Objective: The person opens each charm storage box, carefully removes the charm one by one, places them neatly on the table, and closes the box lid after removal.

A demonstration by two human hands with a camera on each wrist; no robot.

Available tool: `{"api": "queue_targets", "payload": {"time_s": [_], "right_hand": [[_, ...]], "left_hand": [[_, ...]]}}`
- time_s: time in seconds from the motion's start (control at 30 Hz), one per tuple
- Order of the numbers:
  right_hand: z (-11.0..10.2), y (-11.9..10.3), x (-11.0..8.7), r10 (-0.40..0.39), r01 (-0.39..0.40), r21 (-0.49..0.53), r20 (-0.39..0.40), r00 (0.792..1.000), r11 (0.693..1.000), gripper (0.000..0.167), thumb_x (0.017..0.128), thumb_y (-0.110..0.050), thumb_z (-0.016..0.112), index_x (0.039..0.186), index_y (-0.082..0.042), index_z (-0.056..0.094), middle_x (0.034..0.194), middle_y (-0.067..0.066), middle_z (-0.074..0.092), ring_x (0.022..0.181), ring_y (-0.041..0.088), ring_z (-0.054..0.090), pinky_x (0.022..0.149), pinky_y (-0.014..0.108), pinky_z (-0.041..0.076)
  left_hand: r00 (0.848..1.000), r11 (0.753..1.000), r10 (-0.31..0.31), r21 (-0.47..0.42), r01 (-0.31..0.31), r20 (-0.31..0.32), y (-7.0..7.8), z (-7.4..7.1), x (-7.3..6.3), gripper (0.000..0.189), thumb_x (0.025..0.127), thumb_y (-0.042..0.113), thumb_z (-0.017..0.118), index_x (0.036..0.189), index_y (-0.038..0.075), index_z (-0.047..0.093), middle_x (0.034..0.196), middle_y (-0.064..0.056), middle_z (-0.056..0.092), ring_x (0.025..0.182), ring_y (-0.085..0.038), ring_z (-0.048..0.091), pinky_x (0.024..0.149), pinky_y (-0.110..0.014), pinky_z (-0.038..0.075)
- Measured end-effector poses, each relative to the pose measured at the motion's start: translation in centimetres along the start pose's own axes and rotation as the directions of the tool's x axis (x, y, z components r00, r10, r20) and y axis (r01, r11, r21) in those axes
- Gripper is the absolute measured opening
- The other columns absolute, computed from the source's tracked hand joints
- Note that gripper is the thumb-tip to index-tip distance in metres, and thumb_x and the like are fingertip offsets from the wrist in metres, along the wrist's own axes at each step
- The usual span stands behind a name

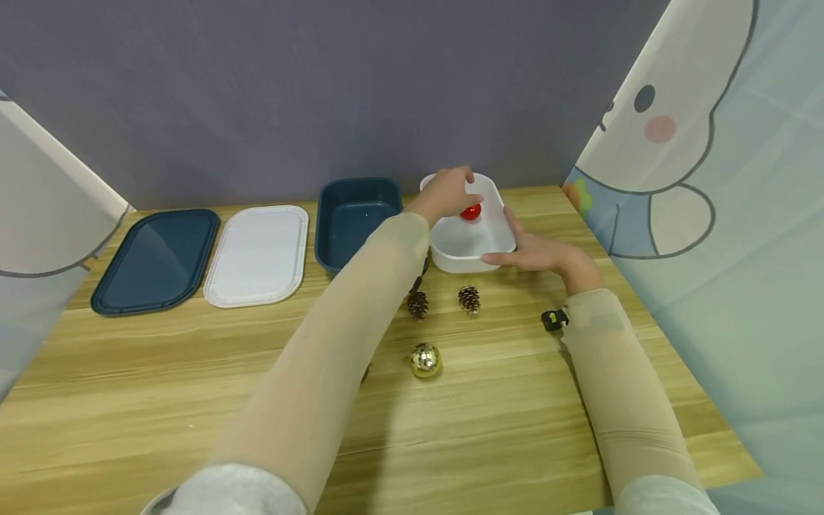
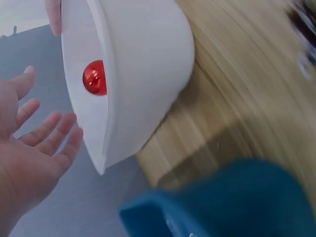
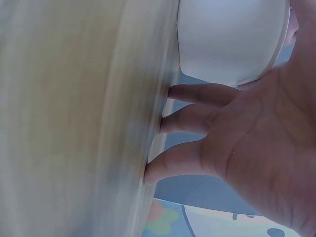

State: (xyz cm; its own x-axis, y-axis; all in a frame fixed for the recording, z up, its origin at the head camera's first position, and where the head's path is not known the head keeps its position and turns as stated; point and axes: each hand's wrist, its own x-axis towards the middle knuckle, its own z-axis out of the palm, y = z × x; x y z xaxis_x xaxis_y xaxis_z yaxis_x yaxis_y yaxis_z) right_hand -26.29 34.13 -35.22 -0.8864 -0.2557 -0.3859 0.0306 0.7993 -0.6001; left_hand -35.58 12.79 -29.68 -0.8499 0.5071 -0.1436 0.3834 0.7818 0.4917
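Note:
A shiny red ball (image 1: 472, 212) lies inside the white plastic box (image 1: 470, 247) at the back of the table. Over the box's left side reaches my left hand (image 1: 445, 192), its fingers loosely spread near the ball. In the left wrist view, that hand (image 2: 37, 138) has its palm bare and a gap between fingers and ball (image 2: 95, 78). My right hand (image 1: 537, 252) rests against the box's right side and near front corner. Seen from the right wrist, several fingers of this hand (image 3: 256, 133) are extended, their tips on the tabletop beside the box.
Left of the white box stands a dark blue box (image 1: 354, 218). Farther left lie a white lid (image 1: 257, 256) and a dark blue lid (image 1: 157, 261). Two pine cones (image 1: 469, 298) and a gold ball (image 1: 425, 360) sit in front. A grey wall (image 1: 290, 100) rises behind.

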Motion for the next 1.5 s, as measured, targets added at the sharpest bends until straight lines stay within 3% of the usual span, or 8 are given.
{"api": "queue_targets", "payload": {"time_s": [0.2,0.4,0.57,0.77,0.97,1.17,1.5], "right_hand": [[0.3,-0.1,-0.1,0.002,-0.002,-0.023,-0.002,1.0,1.0,0.129,0.094,-0.072,0.067,0.164,-0.031,-0.033,0.18,0.021,0.001,0.161,0.041,0.027,0.131,0.063,0.024],[0.5,0.0,-0.1,0.003,-0.003,-0.017,-0.004,1.0,1.0,0.129,0.094,-0.071,0.068,0.164,-0.03,-0.033,0.18,0.02,0.0,0.162,0.04,0.025,0.132,0.062,0.023],[0.4,0.0,-0.1,0.006,-0.007,-0.015,-0.014,1.0,1.0,0.131,0.094,-0.07,0.069,0.164,-0.029,-0.033,0.18,0.021,0.0,0.16,0.039,0.028,0.132,0.061,0.023],[0.4,0.1,0.0,0.015,-0.015,-0.018,-0.014,1.0,1.0,0.131,0.093,-0.071,0.069,0.165,-0.028,-0.032,0.18,0.02,-0.001,0.16,0.039,0.028,0.132,0.062,0.023],[0.4,0.0,0.0,0.021,-0.021,-0.021,-0.015,1.0,1.0,0.13,0.093,-0.073,0.067,0.164,-0.03,-0.033,0.18,0.02,-0.001,0.162,0.04,0.024,0.132,0.063,0.022],[0.4,-0.2,0.1,0.012,-0.012,-0.014,-0.013,1.0,1.0,0.13,0.093,-0.072,0.068,0.164,-0.03,-0.033,0.18,0.02,-0.002,0.162,0.04,0.024,0.132,0.063,0.022],[0.7,-0.6,0.3,0.009,-0.009,-0.024,-0.007,1.0,1.0,0.131,0.093,-0.073,0.068,0.163,-0.031,-0.034,0.179,0.022,0.002,0.16,0.04,0.028,0.132,0.062,0.023]], "left_hand": [[1.0,1.0,0.002,-0.021,-0.001,0.018,0.6,0.8,1.4,0.053,0.114,0.033,0.048,0.163,0.015,0.041,0.168,-0.003,0.047,0.157,-0.017,0.041,0.131,-0.031,0.032],[0.983,0.999,-0.03,0.047,0.021,0.183,0.4,0.9,1.8,0.061,0.112,0.019,0.041,0.171,0.016,0.025,0.174,-0.001,0.037,0.154,-0.015,0.042,0.131,-0.029,0.03],[0.969,0.994,0.019,0.1,-0.045,0.246,-0.1,1.8,2.5,0.068,0.11,0.01,0.045,0.172,0.019,0.02,0.176,-0.001,0.032,0.146,-0.016,0.045,0.127,-0.027,0.033],[0.971,0.987,0.078,0.123,-0.108,0.227,-0.8,3.1,2.8,0.077,0.107,0.008,0.049,0.173,0.019,0.011,0.178,-0.008,0.025,0.163,-0.021,0.03,0.135,-0.034,0.023],[0.983,0.995,0.072,0.053,-0.082,0.171,-1.6,3.7,2.7,0.087,0.107,0.023,0.061,0.173,0.016,0.006,0.175,-0.012,0.032,0.157,-0.022,0.04,0.131,-0.032,0.033],[0.983,0.997,0.068,0.029,-0.074,0.171,-1.9,3.8,2.6,0.086,0.11,0.029,0.058,0.173,0.012,0.001,0.171,-0.015,0.039,0.153,-0.025,0.046,0.13,-0.036,0.035],[0.984,0.994,0.065,0.078,-0.079,0.166,-2.3,4.1,2.5,0.061,0.111,0.021,0.055,0.168,0.016,0.034,0.168,-0.009,0.046,0.154,-0.024,0.043,0.133,-0.037,0.031]]}}
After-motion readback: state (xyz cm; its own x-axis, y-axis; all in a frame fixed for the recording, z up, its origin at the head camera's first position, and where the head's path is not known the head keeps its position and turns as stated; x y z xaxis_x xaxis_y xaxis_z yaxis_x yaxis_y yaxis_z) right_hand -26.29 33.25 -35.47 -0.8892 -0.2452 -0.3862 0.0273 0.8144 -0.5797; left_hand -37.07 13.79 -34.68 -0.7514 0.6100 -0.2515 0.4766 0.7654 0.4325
